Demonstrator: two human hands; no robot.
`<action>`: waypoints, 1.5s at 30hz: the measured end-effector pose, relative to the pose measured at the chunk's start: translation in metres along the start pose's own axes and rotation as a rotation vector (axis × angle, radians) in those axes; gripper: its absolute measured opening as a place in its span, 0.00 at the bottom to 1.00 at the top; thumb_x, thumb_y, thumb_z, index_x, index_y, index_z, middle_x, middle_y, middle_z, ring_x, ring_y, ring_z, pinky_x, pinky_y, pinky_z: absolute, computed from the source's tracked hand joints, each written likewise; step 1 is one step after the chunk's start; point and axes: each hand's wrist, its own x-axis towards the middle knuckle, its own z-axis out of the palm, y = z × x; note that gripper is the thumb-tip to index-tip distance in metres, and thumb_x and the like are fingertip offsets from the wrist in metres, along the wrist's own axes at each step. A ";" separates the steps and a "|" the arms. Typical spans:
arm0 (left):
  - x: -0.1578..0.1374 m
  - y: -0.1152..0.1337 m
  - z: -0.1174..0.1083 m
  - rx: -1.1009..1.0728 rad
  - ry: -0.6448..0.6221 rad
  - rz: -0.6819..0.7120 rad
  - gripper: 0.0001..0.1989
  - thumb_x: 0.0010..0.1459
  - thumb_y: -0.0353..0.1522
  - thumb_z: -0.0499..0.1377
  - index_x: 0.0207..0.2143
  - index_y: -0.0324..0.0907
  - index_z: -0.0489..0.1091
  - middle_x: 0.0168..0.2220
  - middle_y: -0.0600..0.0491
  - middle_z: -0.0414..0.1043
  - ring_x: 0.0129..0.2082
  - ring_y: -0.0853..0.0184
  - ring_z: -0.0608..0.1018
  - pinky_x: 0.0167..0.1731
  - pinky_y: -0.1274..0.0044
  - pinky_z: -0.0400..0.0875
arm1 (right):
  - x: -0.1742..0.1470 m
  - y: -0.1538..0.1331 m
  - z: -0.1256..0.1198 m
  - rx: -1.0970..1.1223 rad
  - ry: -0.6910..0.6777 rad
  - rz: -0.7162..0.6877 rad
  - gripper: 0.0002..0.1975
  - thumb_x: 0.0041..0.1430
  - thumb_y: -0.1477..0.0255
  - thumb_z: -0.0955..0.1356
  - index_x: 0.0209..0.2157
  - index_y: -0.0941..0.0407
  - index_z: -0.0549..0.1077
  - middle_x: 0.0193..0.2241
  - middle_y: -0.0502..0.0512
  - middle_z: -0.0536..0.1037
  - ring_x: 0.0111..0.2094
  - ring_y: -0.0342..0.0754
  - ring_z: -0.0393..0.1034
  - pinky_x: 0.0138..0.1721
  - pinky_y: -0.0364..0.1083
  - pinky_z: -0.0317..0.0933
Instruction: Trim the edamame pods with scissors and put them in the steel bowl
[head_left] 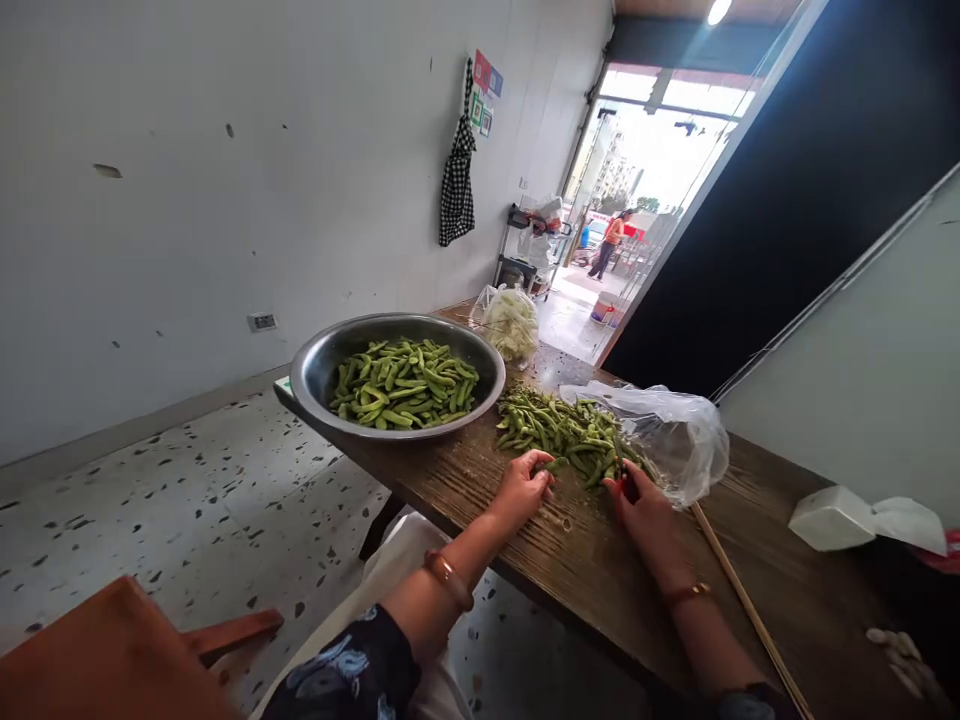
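"Where's the light from?"

"Mostly the tall, clear-glass doorway [656, 175], far beyond the fingers [534, 462]; daylight there burns to white. The small, oval white ceiling lamp [718, 11] glows above it, with bluish flare spilling beneath."

"And nearer?"

"Dimmer. Left of the fingers, the round, silver metal basin [319, 375] carries a soft sheen; right of them, the crumpled, clear plastic bag [703, 440] shows pale highlights. Farther right, the broad, flat black panel [810, 190] sinks into near-solid darkness."

"Sharp?"

"Fairly, around the fingers, though fine detail smears. Well left of them, nearer the camera, the orange-brown, smooth-surfaced furniture piece [105, 660] is blurred, and wide-angle stretching bends the edges."
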 end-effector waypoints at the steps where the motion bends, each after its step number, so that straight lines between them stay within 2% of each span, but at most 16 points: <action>1: 0.001 -0.001 -0.001 0.006 -0.007 0.009 0.13 0.52 0.27 0.52 0.41 0.38 0.68 0.26 0.56 0.68 0.19 0.76 0.70 0.17 0.84 0.58 | -0.004 -0.008 0.000 0.027 -0.004 0.005 0.29 0.55 0.54 0.65 0.52 0.60 0.70 0.33 0.59 0.78 0.32 0.53 0.72 0.37 0.51 0.65; 5: 0.003 -0.003 -0.003 0.076 -0.059 0.061 0.13 0.52 0.26 0.52 0.41 0.38 0.68 0.26 0.56 0.68 0.19 0.75 0.71 0.19 0.83 0.60 | -0.024 -0.047 0.009 0.207 -0.012 0.053 0.30 0.53 0.57 0.68 0.55 0.57 0.67 0.33 0.56 0.78 0.32 0.52 0.73 0.37 0.51 0.66; 8: 0.003 -0.003 -0.005 0.175 -0.106 0.136 0.13 0.52 0.24 0.51 0.40 0.37 0.69 0.26 0.56 0.69 0.21 0.73 0.71 0.24 0.81 0.64 | -0.036 -0.065 0.021 0.281 0.065 0.111 0.30 0.52 0.58 0.70 0.54 0.57 0.67 0.34 0.58 0.79 0.33 0.53 0.73 0.38 0.52 0.67; 13: -0.001 0.000 -0.006 0.354 -0.184 0.312 0.11 0.52 0.23 0.53 0.36 0.38 0.73 0.31 0.52 0.73 0.33 0.69 0.73 0.35 0.78 0.66 | -0.042 -0.074 0.037 0.451 0.198 0.258 0.30 0.50 0.61 0.71 0.53 0.57 0.65 0.35 0.57 0.78 0.34 0.51 0.74 0.39 0.51 0.67; 18: -0.003 -0.001 -0.006 0.401 -0.252 0.356 0.13 0.51 0.23 0.54 0.38 0.37 0.74 0.32 0.51 0.74 0.33 0.68 0.73 0.37 0.77 0.65 | -0.042 -0.074 0.042 0.646 0.267 0.320 0.28 0.50 0.63 0.71 0.51 0.58 0.66 0.32 0.55 0.77 0.35 0.49 0.73 0.40 0.49 0.66; 23: -0.003 -0.002 -0.005 0.369 -0.240 0.350 0.09 0.52 0.27 0.57 0.35 0.37 0.75 0.32 0.51 0.74 0.34 0.68 0.73 0.37 0.77 0.66 | -0.042 -0.079 0.041 0.649 0.226 0.362 0.28 0.49 0.63 0.71 0.52 0.57 0.67 0.33 0.54 0.77 0.34 0.48 0.72 0.39 0.48 0.66; 26: -0.003 0.001 -0.005 0.346 -0.174 0.341 0.07 0.53 0.30 0.58 0.31 0.36 0.75 0.31 0.50 0.75 0.34 0.67 0.73 0.37 0.77 0.65 | -0.044 -0.083 0.038 0.712 0.107 0.339 0.28 0.49 0.64 0.72 0.52 0.56 0.67 0.32 0.52 0.77 0.33 0.47 0.72 0.39 0.48 0.66; 29: -0.004 0.002 -0.005 0.300 -0.210 0.284 0.09 0.54 0.31 0.58 0.32 0.35 0.76 0.30 0.50 0.75 0.31 0.68 0.73 0.34 0.78 0.66 | -0.047 -0.082 0.033 0.777 0.013 0.314 0.28 0.49 0.65 0.72 0.52 0.56 0.67 0.31 0.52 0.77 0.33 0.47 0.72 0.38 0.47 0.66; 33: -0.004 0.002 -0.004 0.284 -0.351 0.231 0.12 0.53 0.32 0.58 0.38 0.35 0.76 0.30 0.51 0.76 0.29 0.70 0.72 0.31 0.79 0.66 | -0.049 -0.078 0.027 0.809 0.028 0.362 0.29 0.48 0.64 0.73 0.52 0.55 0.67 0.31 0.50 0.76 0.31 0.45 0.71 0.33 0.45 0.66; 37: -0.003 0.001 -0.004 0.273 -0.414 0.228 0.16 0.51 0.28 0.58 0.42 0.33 0.76 0.32 0.49 0.77 0.29 0.69 0.73 0.32 0.79 0.66 | -0.049 -0.079 0.025 0.794 0.049 0.367 0.29 0.48 0.64 0.73 0.52 0.56 0.68 0.30 0.49 0.75 0.30 0.43 0.70 0.32 0.43 0.65; 42: -0.001 0.001 -0.005 0.199 -0.377 0.179 0.15 0.47 0.26 0.58 0.39 0.34 0.77 0.32 0.50 0.77 0.30 0.70 0.73 0.30 0.80 0.67 | -0.049 -0.083 0.027 0.760 0.038 0.349 0.31 0.49 0.62 0.72 0.54 0.56 0.66 0.29 0.49 0.74 0.26 0.42 0.67 0.26 0.41 0.62; 45: -0.002 0.004 -0.007 0.089 -0.333 0.101 0.13 0.48 0.26 0.57 0.37 0.34 0.76 0.28 0.52 0.75 0.24 0.73 0.70 0.25 0.82 0.65 | -0.051 -0.083 0.025 0.647 0.041 0.301 0.30 0.52 0.60 0.70 0.55 0.58 0.66 0.29 0.50 0.75 0.26 0.43 0.67 0.27 0.42 0.63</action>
